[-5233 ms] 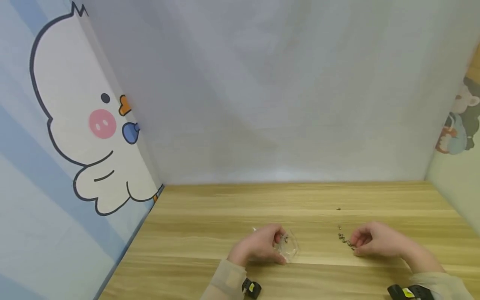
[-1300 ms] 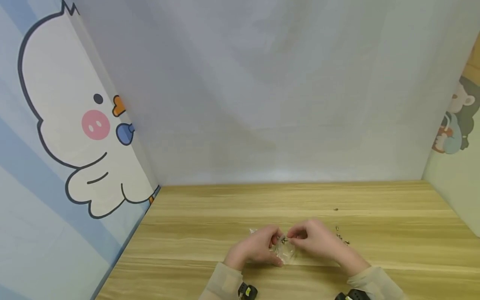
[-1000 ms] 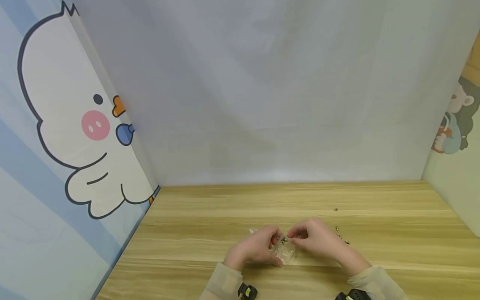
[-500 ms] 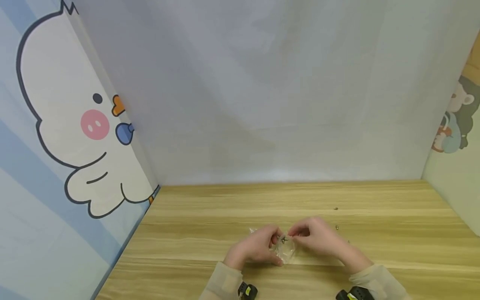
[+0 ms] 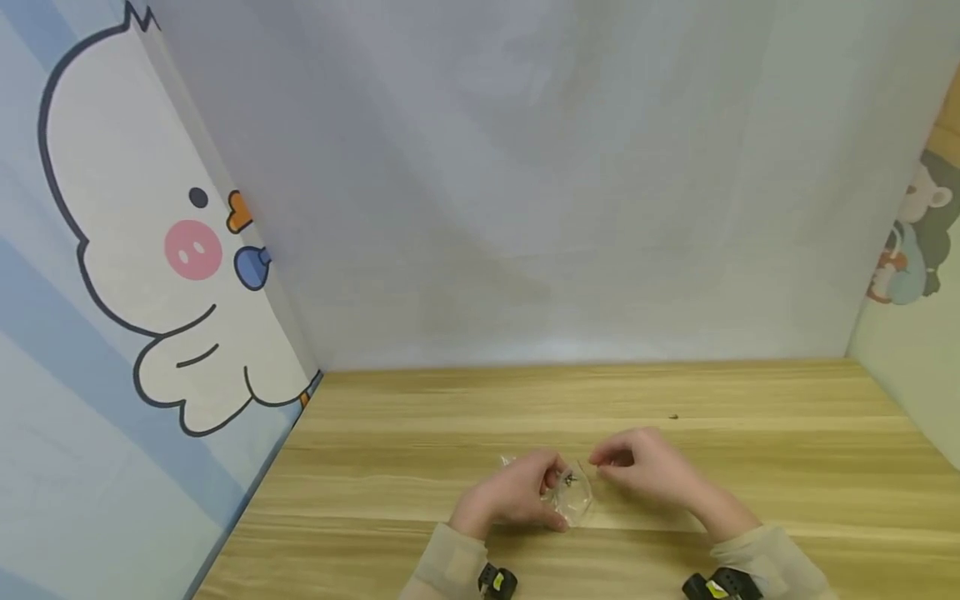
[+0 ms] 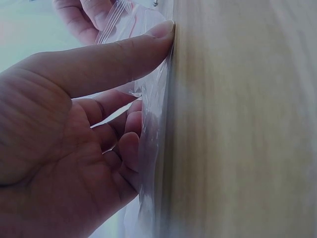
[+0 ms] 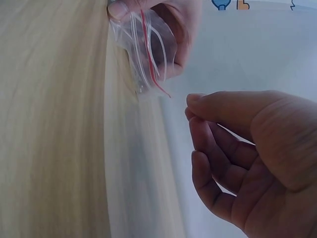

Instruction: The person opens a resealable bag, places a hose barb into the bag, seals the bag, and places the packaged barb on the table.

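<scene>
My left hand (image 5: 513, 493) holds a clear zip bag (image 5: 573, 502) low over the table, thumb along its near edge. Small metal pieces (image 5: 569, 480), perhaps screws, show inside near the mouth. A red line marks the bag's zip (image 7: 151, 59) in the right wrist view, where the mouth faces my right hand (image 7: 257, 153). That hand hovers just right of the bag, apart from it. Its fingers are loosely curled, with the thumb tip near the index finger and nothing visible between them. Farther back lies one small metal piece (image 5: 673, 417).
The wooden table (image 5: 390, 433) ends at a pale curtain (image 5: 525, 208) behind. A patterned wall (image 5: 180, 333) with a white cartoon figure bounds the left, and another printed wall (image 5: 907, 250) the right. My right hand and forearm block part of the tabletop.
My right hand carried a piece from the right to the bag mouth, then drew back slightly rightward. It now covers the scattered pieces seen earlier. The left hand has kept its hold.
</scene>
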Motion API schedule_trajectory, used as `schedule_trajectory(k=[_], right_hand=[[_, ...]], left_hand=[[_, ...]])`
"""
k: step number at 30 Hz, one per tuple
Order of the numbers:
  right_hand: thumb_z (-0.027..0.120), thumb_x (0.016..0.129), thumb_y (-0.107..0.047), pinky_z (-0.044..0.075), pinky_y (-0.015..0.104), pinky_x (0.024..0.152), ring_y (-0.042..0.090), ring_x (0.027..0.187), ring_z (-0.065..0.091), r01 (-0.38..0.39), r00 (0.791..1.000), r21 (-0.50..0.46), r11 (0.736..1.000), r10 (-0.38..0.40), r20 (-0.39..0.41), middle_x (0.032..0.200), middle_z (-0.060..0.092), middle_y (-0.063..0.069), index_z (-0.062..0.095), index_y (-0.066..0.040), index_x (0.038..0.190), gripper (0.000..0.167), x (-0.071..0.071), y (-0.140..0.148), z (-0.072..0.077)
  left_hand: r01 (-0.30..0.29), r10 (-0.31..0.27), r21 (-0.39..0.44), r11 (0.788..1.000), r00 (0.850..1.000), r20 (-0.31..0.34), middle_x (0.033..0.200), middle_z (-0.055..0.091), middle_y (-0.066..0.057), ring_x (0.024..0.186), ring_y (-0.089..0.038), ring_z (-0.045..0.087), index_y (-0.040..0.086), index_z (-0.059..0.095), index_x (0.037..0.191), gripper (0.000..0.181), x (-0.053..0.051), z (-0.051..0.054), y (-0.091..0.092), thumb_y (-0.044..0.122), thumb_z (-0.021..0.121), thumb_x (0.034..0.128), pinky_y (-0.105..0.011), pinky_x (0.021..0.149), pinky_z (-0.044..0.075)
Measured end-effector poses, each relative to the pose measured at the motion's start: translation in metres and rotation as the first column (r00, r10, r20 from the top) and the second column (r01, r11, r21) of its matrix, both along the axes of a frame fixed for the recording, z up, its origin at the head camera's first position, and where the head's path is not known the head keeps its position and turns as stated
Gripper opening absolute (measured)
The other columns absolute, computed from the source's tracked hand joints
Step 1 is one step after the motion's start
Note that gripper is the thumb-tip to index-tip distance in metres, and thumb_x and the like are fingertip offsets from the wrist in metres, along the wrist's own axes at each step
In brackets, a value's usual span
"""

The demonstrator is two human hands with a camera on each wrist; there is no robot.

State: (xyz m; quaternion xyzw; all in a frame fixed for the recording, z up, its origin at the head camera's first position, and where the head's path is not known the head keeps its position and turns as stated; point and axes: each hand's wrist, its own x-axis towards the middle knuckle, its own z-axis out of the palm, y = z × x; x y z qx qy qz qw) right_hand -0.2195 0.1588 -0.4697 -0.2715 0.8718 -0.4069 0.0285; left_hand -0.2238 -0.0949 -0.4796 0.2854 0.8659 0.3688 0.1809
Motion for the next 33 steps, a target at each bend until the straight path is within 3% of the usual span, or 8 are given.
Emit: schedule_trajectory(k=[12, 19, 28, 33], right_hand=[[0.079, 0.093, -0.007, 0.058, 0.028, 0.077, 0.004, 0.085, 0.068, 0.048, 0.999, 0.015, 0.999, -0.048, 0.006, 0.097, 0.077, -0.002, 0.081, -0.004, 0.106, 0.014, -0.001, 0.027, -0.002], [0.08, 0.093, -0.007, 0.058, 0.029, 0.076, 0.006, 0.085, 0.068, 0.033, 0.999, 0.029, 0.999, -0.033, -0.008, 0.098, 0.078, 0.001, 0.08, -0.002, 0.105, 0.013, 0.0, 0.046, -0.004], [0.08, 0.094, -0.008, 0.058, 0.028, 0.076, 0.003, 0.087, 0.068, 0.051, 0.998, 0.041, 0.998, -0.052, 0.021, 0.101, 0.078, 0.002, 0.08, -0.001, 0.107, 0.015, 0.004, 0.076, -0.011], [0.08, 0.096, -0.012, 0.057, 0.028, 0.075, 0.003, 0.088, 0.068, 0.098, 0.993, 0.058, 0.994, -0.101, 0.054, 0.103, 0.078, 0.002, 0.08, -0.002, 0.11, 0.017, 0.008, 0.094, -0.01]], left_hand=[[0.003, -0.003, -0.009, 1.0, 1.0, 0.003, 0.094, 0.056, 0.002, 0.083, -0.008, 0.05, 0.009, 0.061, 0.113, 0.055, -0.002, -0.001, 0.001, 0.003, 0.099, 0.0723, -0.023, 0.075, 0.044], [0.002, -0.002, -0.022, 1.0, 1.0, -0.001, 0.094, 0.055, 0.002, 0.083, -0.008, 0.049, 0.009, 0.061, 0.114, 0.055, -0.002, -0.001, 0.0, 0.004, 0.099, 0.0733, -0.023, 0.075, 0.044], [-0.001, 0.001, -0.016, 1.0, 1.0, -0.001, 0.094, 0.055, 0.003, 0.083, -0.008, 0.05, 0.009, 0.062, 0.114, 0.055, -0.001, 0.001, 0.001, 0.003, 0.098, 0.0723, -0.022, 0.076, 0.045], [-0.001, 0.001, -0.012, 1.0, 1.0, -0.003, 0.094, 0.056, 0.002, 0.084, -0.008, 0.05, 0.008, 0.062, 0.114, 0.055, -0.001, 0.001, 0.001, 0.003, 0.098, 0.0724, -0.023, 0.077, 0.045]])
